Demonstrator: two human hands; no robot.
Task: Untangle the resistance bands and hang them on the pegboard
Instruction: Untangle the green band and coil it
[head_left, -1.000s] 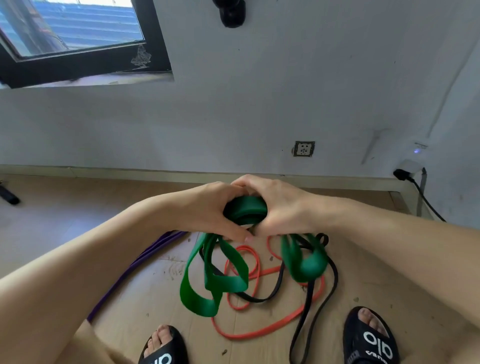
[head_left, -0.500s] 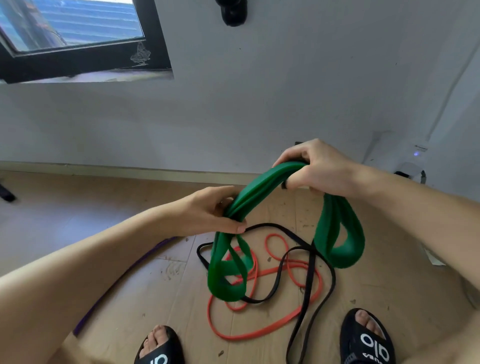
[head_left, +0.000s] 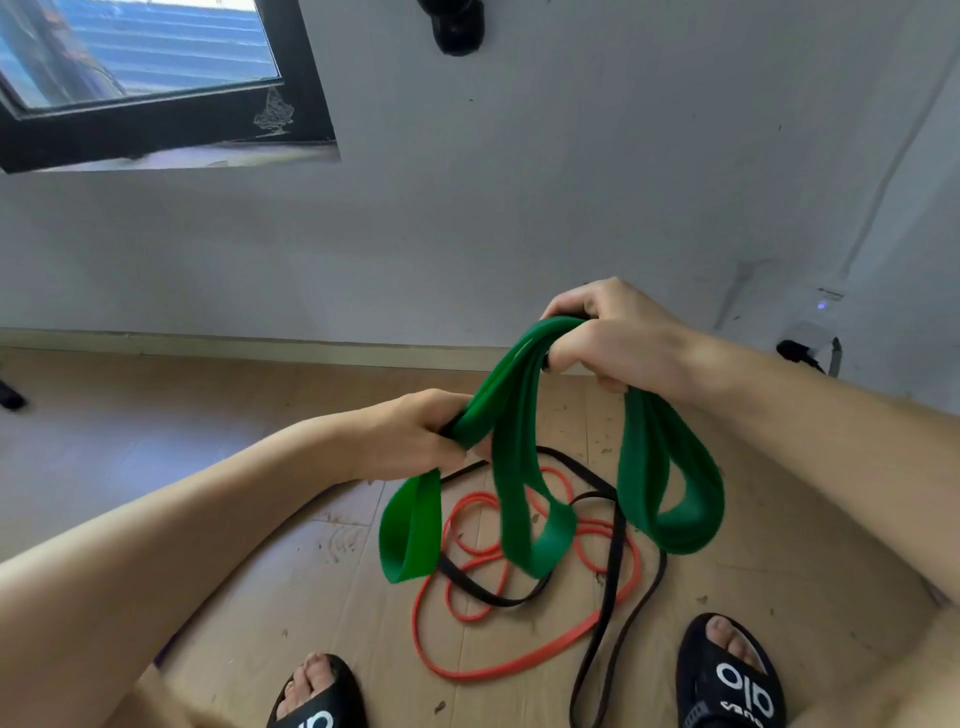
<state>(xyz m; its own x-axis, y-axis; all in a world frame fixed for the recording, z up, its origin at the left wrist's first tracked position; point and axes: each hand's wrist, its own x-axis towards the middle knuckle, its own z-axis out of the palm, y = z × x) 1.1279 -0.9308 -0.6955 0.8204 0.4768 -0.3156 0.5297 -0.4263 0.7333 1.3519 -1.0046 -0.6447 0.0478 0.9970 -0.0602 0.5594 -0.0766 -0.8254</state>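
A wide green resistance band (head_left: 511, 483) hangs in several loops above the floor. My left hand (head_left: 410, 434) grips it low on the left, fingers curled round the folded strip. My right hand (head_left: 608, 338) grips its top higher up and to the right. Below on the wooden floor lie a thin red band (head_left: 467, 670) and a thin black band (head_left: 615, 571), looped over each other. A purple band is mostly hidden behind my left forearm. No pegboard is in view.
My two feet in black slides (head_left: 727, 675) stand either side of the floor bands. A white wall with a dark-framed window (head_left: 156, 119) is ahead. A black fixture (head_left: 457, 26) sticks out of the wall at the top. A plug (head_left: 795, 351) sits at the right.
My hands have drawn apart: the right rose with the green band's top while the left stayed low. The green loops have spread wider and lifted clear of the red and black bands.
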